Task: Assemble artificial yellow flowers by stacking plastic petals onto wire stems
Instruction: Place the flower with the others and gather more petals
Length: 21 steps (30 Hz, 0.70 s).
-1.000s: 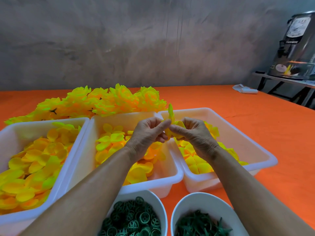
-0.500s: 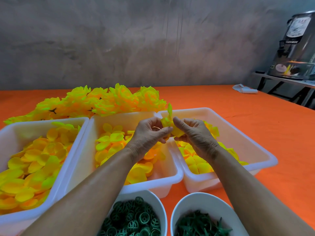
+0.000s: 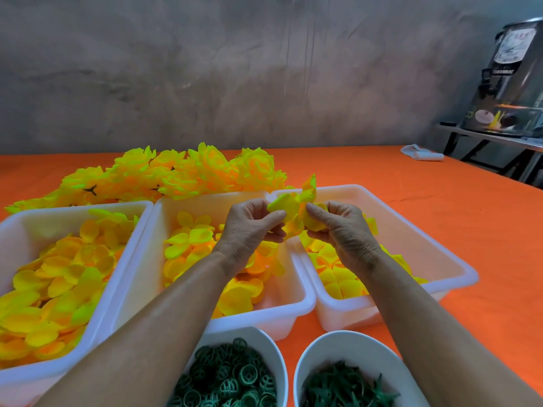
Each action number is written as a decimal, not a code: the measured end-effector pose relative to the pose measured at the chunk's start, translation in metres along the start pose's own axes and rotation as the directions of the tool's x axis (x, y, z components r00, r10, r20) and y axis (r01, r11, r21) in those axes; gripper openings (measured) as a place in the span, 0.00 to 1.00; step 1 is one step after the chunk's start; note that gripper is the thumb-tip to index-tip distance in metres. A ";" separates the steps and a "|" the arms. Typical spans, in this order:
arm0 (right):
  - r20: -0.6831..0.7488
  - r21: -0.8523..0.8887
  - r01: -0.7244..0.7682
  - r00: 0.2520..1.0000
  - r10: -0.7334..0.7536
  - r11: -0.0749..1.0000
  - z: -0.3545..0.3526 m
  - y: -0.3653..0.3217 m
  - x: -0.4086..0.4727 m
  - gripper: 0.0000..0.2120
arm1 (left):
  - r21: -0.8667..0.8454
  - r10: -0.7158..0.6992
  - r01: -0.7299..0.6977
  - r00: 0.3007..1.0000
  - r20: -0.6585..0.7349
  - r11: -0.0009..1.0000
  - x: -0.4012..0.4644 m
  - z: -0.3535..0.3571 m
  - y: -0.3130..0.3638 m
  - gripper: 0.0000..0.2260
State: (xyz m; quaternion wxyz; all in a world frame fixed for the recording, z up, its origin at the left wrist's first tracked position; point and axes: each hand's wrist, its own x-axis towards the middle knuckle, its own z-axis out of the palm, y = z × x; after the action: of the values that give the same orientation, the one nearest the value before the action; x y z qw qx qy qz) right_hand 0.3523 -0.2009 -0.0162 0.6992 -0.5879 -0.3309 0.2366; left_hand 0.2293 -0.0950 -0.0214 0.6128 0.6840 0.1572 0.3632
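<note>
Between the two hands, above the rims of the middle and right trays, a cluster of thin yellow plastic petals (image 3: pixel 296 212) is held in the air. The left hand (image 3: pixel 249 230) pinches one petal with thumb and forefinger; the right hand (image 3: pixel 340 227) has its grip closed on the other side. Below stand three white rectangular plastic trays (image 3: pixel 293 304) with loose yellow petals, then two white bowls (image 3: pixel 317 348) of green parts, on the orange tabletop (image 3: pixel 440 218). Behind lie finished yellow flowers (image 3: pixel 182 174).
</note>
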 end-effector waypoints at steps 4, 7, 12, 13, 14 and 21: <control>0.057 -0.020 0.002 0.998 -0.001 1.000 0.000 0.000 -0.001 0.06 | 0.031 0.000 0.001 1.000 -0.004 1.000 0.001 -0.001 -0.002 0.11; 0.129 -0.056 -0.001 0.992 0.009 0.998 0.001 0.001 -0.003 0.07 | 0.081 0.020 -0.019 1.000 -0.019 0.997 0.001 -0.002 -0.003 0.13; 0.181 -0.067 -0.021 0.983 0.033 0.998 0.003 0.000 -0.004 0.08 | 0.184 0.046 -0.052 0.998 0.035 0.982 -0.003 0.003 -0.003 0.16; 0.194 -0.065 -0.022 0.980 0.035 0.998 0.003 0.000 -0.004 0.10 | 0.210 0.055 -0.068 0.996 0.064 0.975 -0.003 0.004 -0.004 0.17; 0.208 -0.072 -0.020 0.978 0.035 0.997 0.004 0.000 -0.004 0.13 | 0.228 0.064 -0.082 0.994 0.086 0.970 -0.004 0.005 -0.003 0.17; 0.233 -0.078 0.045 0.972 -0.026 0.996 0.004 -0.001 -0.007 0.12 | 0.133 0.057 -0.085 0.978 0.202 0.987 -0.005 0.006 0.000 0.08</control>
State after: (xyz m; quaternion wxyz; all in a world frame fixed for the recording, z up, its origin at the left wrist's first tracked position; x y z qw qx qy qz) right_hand 0.3450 -0.2036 -0.0166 0.6350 -0.5785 -0.4303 0.2773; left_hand 0.2300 -0.1032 -0.0229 0.5621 0.7634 0.0963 0.3033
